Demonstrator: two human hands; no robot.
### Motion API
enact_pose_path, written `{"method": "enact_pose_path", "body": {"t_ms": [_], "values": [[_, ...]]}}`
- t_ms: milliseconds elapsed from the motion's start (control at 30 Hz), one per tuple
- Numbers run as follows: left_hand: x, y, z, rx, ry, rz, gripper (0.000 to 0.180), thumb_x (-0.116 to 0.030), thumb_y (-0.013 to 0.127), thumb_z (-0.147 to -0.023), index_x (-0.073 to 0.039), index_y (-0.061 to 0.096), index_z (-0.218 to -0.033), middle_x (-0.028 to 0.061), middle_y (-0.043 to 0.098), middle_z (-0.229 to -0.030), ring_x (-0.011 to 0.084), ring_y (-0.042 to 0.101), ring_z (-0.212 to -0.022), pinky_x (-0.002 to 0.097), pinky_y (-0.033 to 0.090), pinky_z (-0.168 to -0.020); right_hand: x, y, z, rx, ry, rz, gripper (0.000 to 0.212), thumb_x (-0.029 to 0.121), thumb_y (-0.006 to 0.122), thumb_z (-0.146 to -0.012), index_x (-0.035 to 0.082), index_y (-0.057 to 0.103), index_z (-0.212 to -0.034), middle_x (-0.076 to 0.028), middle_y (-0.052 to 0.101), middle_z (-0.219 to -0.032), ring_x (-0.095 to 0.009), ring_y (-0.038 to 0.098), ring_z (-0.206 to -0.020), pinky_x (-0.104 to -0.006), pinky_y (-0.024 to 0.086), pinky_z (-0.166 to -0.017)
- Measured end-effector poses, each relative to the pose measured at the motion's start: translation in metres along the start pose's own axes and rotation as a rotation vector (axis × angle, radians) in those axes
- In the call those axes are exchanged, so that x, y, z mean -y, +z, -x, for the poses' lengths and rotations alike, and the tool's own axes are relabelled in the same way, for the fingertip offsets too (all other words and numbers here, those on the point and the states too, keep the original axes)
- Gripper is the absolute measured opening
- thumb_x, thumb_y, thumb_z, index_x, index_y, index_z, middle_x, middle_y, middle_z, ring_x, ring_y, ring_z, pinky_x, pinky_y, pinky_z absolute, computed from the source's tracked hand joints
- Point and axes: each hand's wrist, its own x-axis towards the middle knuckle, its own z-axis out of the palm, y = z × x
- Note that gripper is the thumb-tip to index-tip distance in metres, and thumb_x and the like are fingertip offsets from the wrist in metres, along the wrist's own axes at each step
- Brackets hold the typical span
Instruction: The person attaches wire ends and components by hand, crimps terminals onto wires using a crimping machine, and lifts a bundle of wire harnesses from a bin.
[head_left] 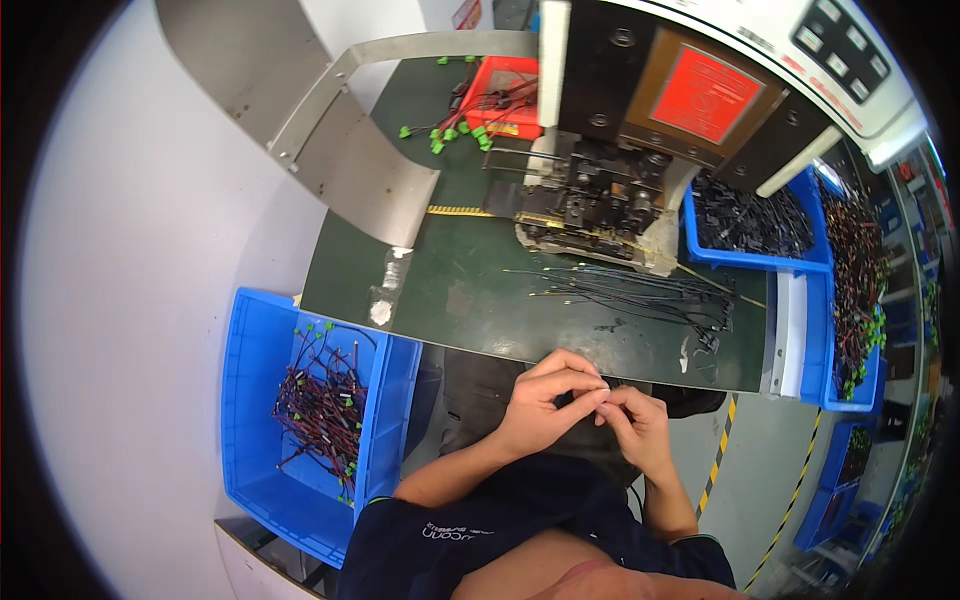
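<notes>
My left hand (548, 402) and my right hand (638, 425) meet in front of the bench's near edge, above my lap. The fingertips of both are pinched together. Whatever sits between them is too small or too hidden to make out. Just beyond, on the green bench top (450, 310), lies a loose bundle of thin black wires (630, 292) with pale tips pointing left. Behind the wires stands a crimping press with a dark metal die set (590, 195). A yellowish terminal strip (458, 211) runs into it from the left.
A blue bin of wire harnesses with green connectors (320, 405) stands at the left. A red tray (505, 85) holds more harnesses at the back. Blue bins of black parts (750, 220) and of wires (850, 270) flank the right. A curved metal guard (350, 170) rises at the left.
</notes>
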Motion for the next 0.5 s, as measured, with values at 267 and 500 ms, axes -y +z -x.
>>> {"method": "enact_pose_path", "body": {"t_ms": [267, 500], "values": [[-0.006, -0.033, 0.024, -0.232, -0.285, 0.457, 0.020, -0.010, 0.056, -0.101, 0.005, 0.069, -0.097, 0.0088, 0.065, -0.092, 0.0103, 0.061, -0.072, 0.0241, 0.048, -0.065, 0.022, -0.013, -0.009, 0.083, 0.072, 0.180, 0.006, 0.001, 0.062, -0.094, -0.001, 0.067, -0.091, -0.006, 0.065, -0.071, -0.008, 0.058, -0.063, -0.0248, 0.046, -0.057], [-0.041, -0.183, 0.120, -1.038, -0.360, -0.311, 0.017, -0.012, 0.060, -0.097, 0.000, 0.072, -0.098, 0.0042, 0.070, -0.084, 0.0072, 0.061, -0.069, 0.0224, 0.049, -0.061, 0.057, -0.127, -0.025, -0.008, 0.019, 0.921, 0.014, 0.012, 0.054, -0.102, -0.001, 0.061, -0.103, -0.012, 0.060, -0.075, -0.017, 0.054, -0.058, -0.0316, 0.045, -0.057]]}}
